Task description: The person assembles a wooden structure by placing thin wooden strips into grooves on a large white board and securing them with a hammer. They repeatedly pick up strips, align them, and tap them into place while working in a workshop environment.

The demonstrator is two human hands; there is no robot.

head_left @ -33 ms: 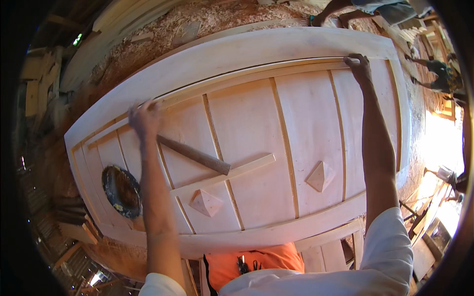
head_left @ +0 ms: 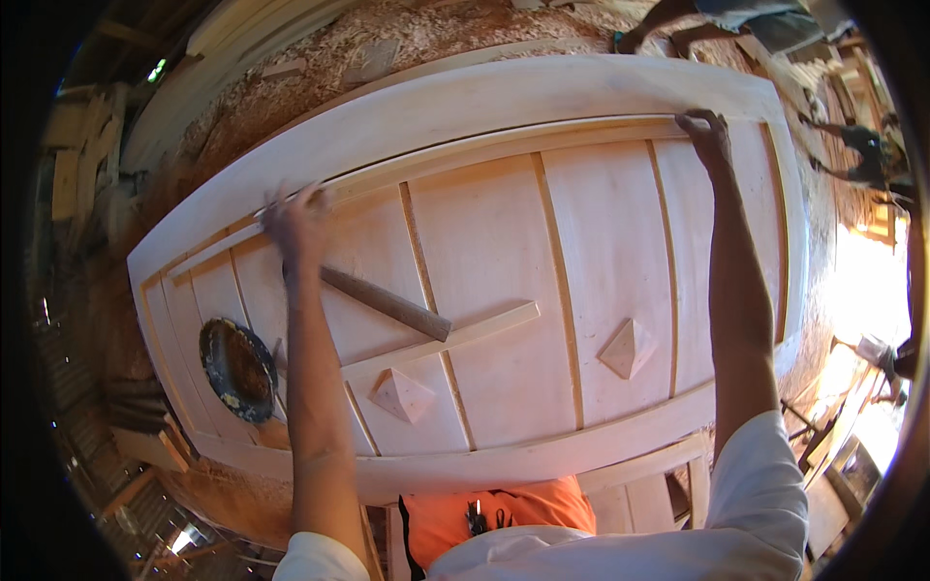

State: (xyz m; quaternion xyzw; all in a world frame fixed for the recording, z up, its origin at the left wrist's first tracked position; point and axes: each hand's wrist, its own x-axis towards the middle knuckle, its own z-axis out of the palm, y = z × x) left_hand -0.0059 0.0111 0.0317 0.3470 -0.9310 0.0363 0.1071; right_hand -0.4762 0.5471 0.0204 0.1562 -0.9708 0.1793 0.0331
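Observation:
A large pale wooden door (head_left: 494,223) with several grooved boards lies in front of me. Along the far inner edge of its frame runs a long thin wooden strip (head_left: 504,140). My right hand (head_left: 707,137) has its fingers curled at the strip's right end, pinching it. Over the left part of the strip is my left hand (head_left: 295,228), smeared by motion, so its grip is unclear. Below that hand a dark rounded stick (head_left: 387,305) rests with one end on a short pale batten (head_left: 494,324). Two pyramid-shaped wooden blocks (head_left: 402,395) (head_left: 629,349) sit on the boards.
A dark, stained round bowl (head_left: 209,363) stands on the door's left part. Wood shavings (head_left: 426,44) cover the ground beyond the far edge. Another person's legs (head_left: 664,24) show at the top right, and more people are at the far right. Timber pieces (head_left: 160,445) lie at the left.
My left hand has shifted slightly to the right along the strip. My right hand stays at the strip's right end; the stick, batten and blocks lie as before.

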